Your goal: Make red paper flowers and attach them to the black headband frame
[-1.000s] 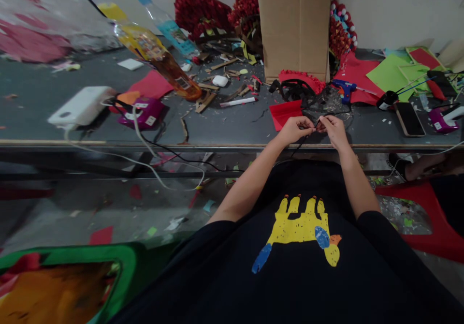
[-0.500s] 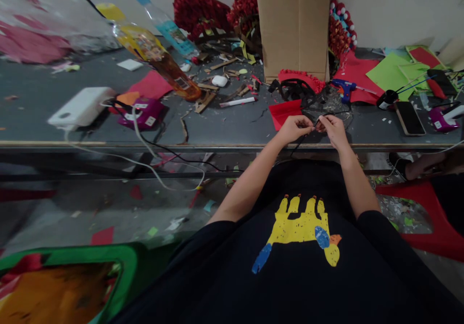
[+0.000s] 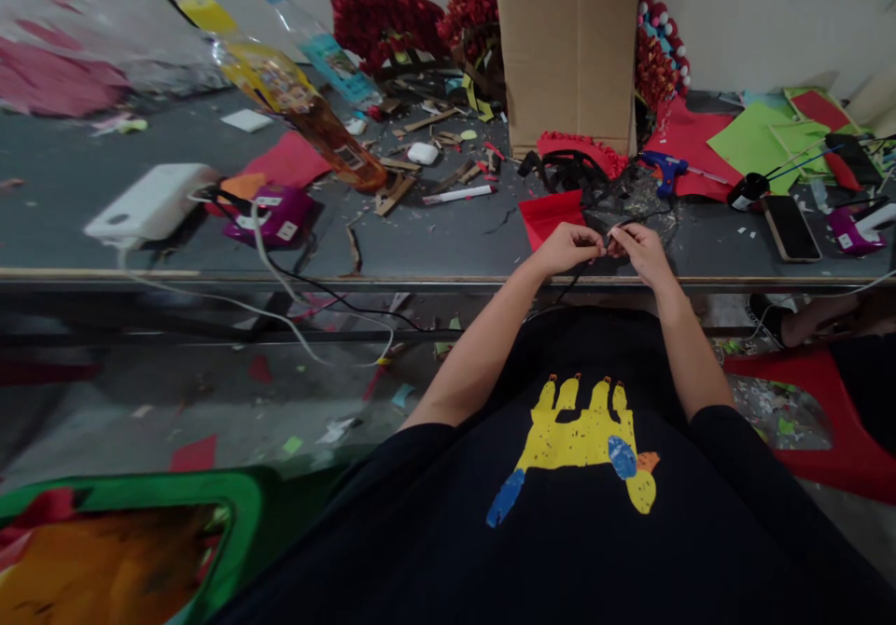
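Note:
My left hand [image 3: 568, 247] and my right hand [image 3: 638, 250] meet at the near edge of the grey table [image 3: 434, 238], fingers pinched together on a thin black strip [image 3: 578, 279] that hangs down between them over the edge. Just beyond my hands lie a red folded paper [image 3: 550, 216] and a heap of black strips [image 3: 570, 172] beside a crumpled dark piece [image 3: 634, 198]. What the fingertips do to the strip is too small to make out.
A tall cardboard box [image 3: 568, 47] stands at the back with red paper ornaments [image 3: 382, 14] on both sides. A blue glue gun [image 3: 662, 170], a phone [image 3: 791, 229], coloured paper sheets [image 3: 760, 140], a tilted bottle [image 3: 304, 103], a white power bank [image 3: 150, 203] with cables and a red stool [image 3: 819, 420] surround me.
My hands have stayed pinched together on the strip, shifting only slightly. The view has turned a little, so things at the left slid leftwards.

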A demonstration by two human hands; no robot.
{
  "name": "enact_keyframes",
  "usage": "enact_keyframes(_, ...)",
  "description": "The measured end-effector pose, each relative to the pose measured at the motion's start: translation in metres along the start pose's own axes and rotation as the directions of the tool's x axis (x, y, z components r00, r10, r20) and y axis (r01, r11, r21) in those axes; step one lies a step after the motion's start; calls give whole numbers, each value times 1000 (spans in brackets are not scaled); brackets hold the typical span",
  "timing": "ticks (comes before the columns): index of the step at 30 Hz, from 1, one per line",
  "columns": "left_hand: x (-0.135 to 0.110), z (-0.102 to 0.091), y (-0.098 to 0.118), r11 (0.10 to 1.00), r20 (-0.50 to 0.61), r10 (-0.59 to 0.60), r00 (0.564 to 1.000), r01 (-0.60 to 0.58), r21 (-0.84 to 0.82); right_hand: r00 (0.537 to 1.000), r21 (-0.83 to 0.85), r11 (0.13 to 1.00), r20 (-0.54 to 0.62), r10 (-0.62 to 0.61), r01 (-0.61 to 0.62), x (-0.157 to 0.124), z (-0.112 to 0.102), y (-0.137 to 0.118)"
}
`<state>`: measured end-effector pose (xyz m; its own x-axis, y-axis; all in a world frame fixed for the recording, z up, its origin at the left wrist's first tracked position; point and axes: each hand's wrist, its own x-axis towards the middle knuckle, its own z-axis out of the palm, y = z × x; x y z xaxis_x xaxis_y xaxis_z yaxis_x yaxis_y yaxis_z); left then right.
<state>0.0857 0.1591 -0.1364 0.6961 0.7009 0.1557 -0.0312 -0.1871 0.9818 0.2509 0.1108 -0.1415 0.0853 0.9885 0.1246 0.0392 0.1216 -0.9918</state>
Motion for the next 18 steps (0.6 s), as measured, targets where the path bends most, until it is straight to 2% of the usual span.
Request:
enact_keyframes(12,-2,4,4,999,-3,-22,1000,22,41,1000,2,1000,-21,2,-2,0,-1,1)
enact_keyframes(18,-2,5,2,991,-35,40,999,-35,132,999,11,1000,-46,-9,9,0,0,0)
